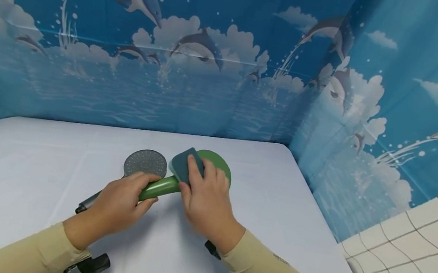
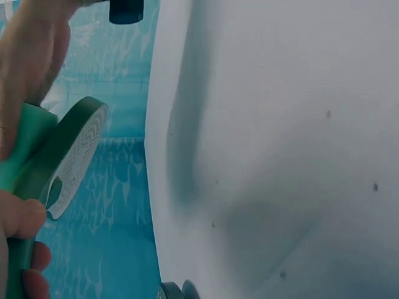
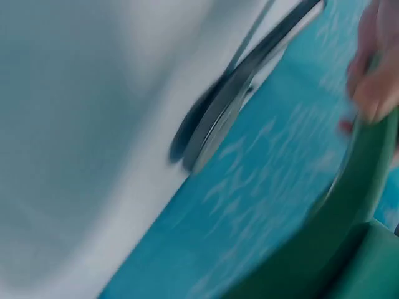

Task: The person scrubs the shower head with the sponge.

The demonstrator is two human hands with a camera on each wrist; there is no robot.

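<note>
My left hand [image 1: 117, 201] grips the handle of a green shower head [image 1: 161, 188], held up over the table with its round head to the right. In the left wrist view, the shower head's pale, holed spray face [image 2: 78, 156] is turned toward the table. A teal sponge [image 1: 181, 165] is held by my right hand [image 1: 209, 203] against the back of the head, near the neck. Fingers lie over the sponge's top, with the thumb at its lower side. Behind my left hand, a grey shower head [image 1: 145, 163] lies on the table, its handle partly hidden.
A white cloth covers the table [image 1: 277, 202]. Blue dolphin-print curtains [image 1: 190, 99] stand along its back and sides. White tiles with dark lines [image 1: 421, 261] show at the lower right. Dark camera mounts [image 1: 94, 265] sit at both wrists.
</note>
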